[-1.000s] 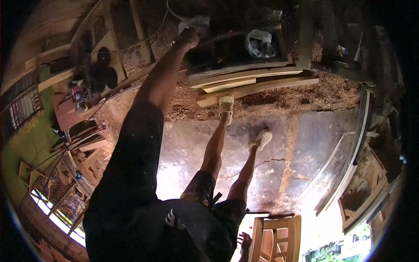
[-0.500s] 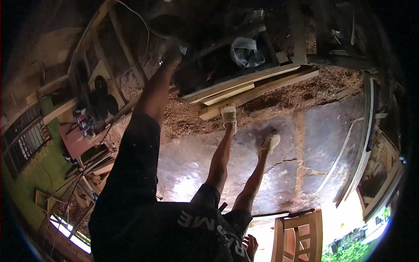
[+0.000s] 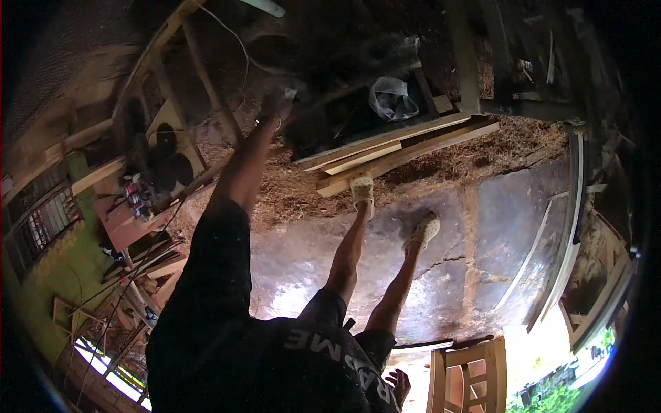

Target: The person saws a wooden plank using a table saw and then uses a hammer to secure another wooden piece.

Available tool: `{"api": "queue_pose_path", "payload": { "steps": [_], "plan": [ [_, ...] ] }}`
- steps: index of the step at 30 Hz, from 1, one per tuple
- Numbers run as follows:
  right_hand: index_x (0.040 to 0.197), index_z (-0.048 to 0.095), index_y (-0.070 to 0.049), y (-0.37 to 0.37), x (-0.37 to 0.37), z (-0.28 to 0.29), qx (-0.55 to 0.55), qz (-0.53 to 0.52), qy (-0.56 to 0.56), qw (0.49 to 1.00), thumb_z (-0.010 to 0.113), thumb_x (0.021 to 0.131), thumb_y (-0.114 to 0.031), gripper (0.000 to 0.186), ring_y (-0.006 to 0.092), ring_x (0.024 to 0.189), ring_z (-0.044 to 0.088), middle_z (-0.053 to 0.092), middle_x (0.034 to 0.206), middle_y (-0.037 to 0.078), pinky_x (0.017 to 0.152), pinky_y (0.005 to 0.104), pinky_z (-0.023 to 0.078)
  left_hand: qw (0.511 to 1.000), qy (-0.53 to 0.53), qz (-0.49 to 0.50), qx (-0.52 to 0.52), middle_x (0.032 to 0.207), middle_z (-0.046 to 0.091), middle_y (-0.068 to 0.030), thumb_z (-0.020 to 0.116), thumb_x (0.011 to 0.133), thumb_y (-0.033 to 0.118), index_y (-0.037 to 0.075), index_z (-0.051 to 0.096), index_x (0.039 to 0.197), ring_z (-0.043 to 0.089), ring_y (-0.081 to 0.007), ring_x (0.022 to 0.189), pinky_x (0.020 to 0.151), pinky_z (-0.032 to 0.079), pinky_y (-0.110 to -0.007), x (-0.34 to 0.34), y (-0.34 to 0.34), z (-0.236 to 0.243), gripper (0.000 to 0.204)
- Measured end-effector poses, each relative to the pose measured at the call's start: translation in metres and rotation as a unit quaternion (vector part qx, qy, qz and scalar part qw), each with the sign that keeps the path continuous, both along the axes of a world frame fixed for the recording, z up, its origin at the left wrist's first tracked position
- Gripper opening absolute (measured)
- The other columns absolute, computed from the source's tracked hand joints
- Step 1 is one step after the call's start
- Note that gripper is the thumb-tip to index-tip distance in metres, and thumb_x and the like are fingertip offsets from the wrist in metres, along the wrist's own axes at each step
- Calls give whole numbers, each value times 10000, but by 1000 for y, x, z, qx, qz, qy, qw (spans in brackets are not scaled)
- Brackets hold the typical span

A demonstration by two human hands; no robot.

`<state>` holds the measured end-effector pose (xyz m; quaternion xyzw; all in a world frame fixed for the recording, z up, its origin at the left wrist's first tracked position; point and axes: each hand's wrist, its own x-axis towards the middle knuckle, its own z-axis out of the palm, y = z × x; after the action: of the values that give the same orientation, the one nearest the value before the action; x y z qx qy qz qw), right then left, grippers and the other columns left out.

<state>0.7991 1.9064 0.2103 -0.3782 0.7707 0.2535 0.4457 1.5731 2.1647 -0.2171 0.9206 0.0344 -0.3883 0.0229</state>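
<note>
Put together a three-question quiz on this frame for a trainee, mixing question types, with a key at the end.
1. Multiple choice: which of these is nearest the person's right hand?
A) slatted wooden frame
B) clear plastic bag
C) wooden planks

2. True or false: the person stands barefoot.

3. Short answer: what, if anything, does the left hand hold?

Key:
1. A. The frame stands just to the right of that hand, at the lower edge of the picture.
2. False. Pale perforated clogs are on both feet.
3. Cannot be told. The hand is too dark and blurred, stretched out toward the upper left.
</note>
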Motion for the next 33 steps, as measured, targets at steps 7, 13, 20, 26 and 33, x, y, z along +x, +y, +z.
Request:
{"api": "queue_pose_path", "payload": {
  "steps": [7,13,20,26,33],
  "plan": [
    [1126,580,12,5,2,-24,27,-17,-60,998,547,938,-397,452,263,761,656,657,932,156,647,362,519,950,-235,-79,-191,997,658,-240,585,831,166,16,592,1138,642,-359,935,786,495,-469,8,26,65,341],
    [1080,599,19,13,-2,-30,37,-4,-92,995,539,935,-361,412,241,740,657,664,889,147,615,353,518,988,-51,-122,-78,997,670,-194,614,841,156,21,595,1120,655,-245,928,750,515,-391,22,12,147,310],
    [1027,620,27,19,-6,-34,-15,18,-155,988,530,931,-320,371,216,715,657,671,838,135,578,343,517,883,-150,100,-433,808,670,-84,648,852,188,18,659,838,633,-167,728,647,503,-307,-36,19,171,171],
    [842,629,-16,-53,46,-76,-238,397,-289,838,545,868,-168,176,361,742,608,634,754,172,641,407,476,826,-65,4,-560,856,681,-80,624,877,210,14,645,868,645,-159,774,670,501,-305,-268,-148,294,197],
    [1247,562,25,-170,104,54,-197,-235,-601,738,592,943,-193,375,129,808,601,644,920,63,712,268,495,743,283,96,-598,826,650,-38,586,925,171,17,637,944,588,-105,729,664,466,-243,-532,-389,474,164]
  ]
}}
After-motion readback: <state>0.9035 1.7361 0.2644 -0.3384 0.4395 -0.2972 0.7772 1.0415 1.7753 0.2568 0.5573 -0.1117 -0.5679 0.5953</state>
